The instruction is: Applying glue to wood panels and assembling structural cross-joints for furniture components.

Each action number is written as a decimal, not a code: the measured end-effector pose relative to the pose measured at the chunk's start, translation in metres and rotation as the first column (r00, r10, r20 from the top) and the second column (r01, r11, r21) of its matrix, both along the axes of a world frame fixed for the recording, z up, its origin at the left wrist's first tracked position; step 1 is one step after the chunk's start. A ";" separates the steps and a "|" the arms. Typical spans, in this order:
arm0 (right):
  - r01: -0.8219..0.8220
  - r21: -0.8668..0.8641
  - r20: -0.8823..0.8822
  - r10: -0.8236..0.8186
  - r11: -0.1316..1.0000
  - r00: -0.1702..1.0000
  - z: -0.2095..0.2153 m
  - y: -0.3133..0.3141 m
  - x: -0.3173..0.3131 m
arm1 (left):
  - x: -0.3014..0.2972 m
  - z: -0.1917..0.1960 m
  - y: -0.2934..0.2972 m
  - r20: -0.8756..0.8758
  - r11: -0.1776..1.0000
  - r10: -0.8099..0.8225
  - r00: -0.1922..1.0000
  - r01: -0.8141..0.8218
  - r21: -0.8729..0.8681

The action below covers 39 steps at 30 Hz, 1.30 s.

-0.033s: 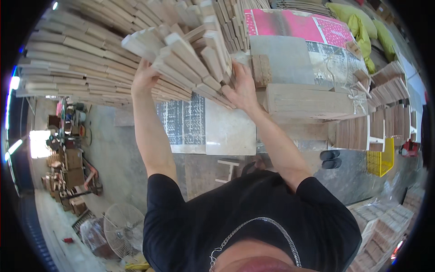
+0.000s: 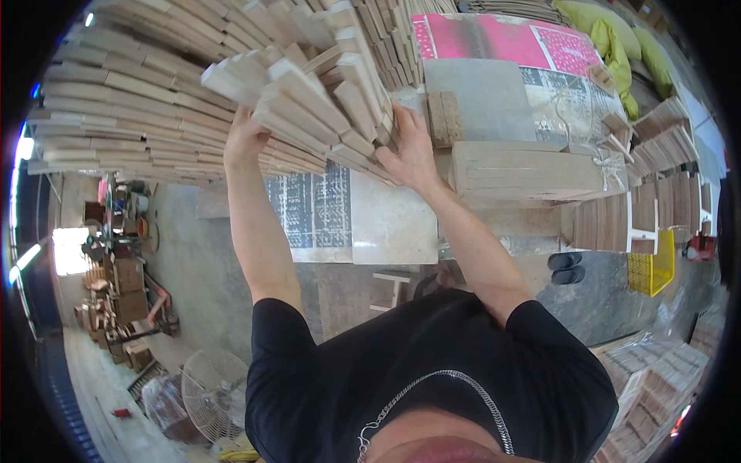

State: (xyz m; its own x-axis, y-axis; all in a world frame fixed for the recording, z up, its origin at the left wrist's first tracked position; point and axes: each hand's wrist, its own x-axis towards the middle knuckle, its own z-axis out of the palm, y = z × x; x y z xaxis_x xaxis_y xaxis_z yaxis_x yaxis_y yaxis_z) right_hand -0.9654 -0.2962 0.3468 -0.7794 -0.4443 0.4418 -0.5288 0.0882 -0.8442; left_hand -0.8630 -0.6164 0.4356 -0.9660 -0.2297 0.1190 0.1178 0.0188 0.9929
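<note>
Between my two hands is a loose bunch of pale wooden strips [image 2: 307,108], fanned out and tilted, some crossing others. My left hand [image 2: 247,137] presses against the bunch's left side, its fingertips partly hidden behind the wood. At the right end, my right hand [image 2: 409,150] grips the strips with its thumb toward me and its fingers on the far side. Just behind and to the left lies a big stack of similar wooden strips [image 2: 116,96], layered in long rows. Below the bunch, the tabletop shows a plain pale sheet [image 2: 394,228] beside a dark printed sheet [image 2: 309,212].
Right of my right hand lie a small wood block [image 2: 444,119] and a long cardboard box [image 2: 532,170]. A pink sheet [image 2: 486,38] covers the far tabletop. Bundled wood pieces [image 2: 606,224] and a yellow crate [image 2: 650,266] stand at right. A floor fan [image 2: 214,393] is at lower left.
The bunch of strips has tilted very slightly to the left, and the whole view has shifted a little. Both hands keep the same hold.
</note>
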 end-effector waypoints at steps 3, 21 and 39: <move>0.000 -0.013 0.033 0.000 1.000 0.999 0.001 0.003 0.004 | 0.004 -0.016 -0.002 -0.086 0.978 0.036 0.996 -0.018 0.207; -0.098 0.054 -0.039 0.100 0.994 0.994 -0.007 -0.001 -0.003 | -0.008 0.021 0.064 0.040 0.987 0.122 0.992 -0.126 0.101; -0.180 -0.141 0.216 0.208 0.973 0.954 -0.001 0.005 -0.005 | -0.011 -0.033 0.101 -0.108 0.911 0.340 0.934 -0.356 -0.210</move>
State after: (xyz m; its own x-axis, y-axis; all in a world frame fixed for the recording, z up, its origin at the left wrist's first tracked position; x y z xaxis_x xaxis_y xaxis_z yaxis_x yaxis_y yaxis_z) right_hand -0.9699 -0.2915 0.3455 -0.7695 -0.5519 0.3213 -0.3181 -0.1050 -0.9422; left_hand -0.8743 -0.5150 0.4028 -0.8175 -0.5099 0.2678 0.1297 0.2900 0.9482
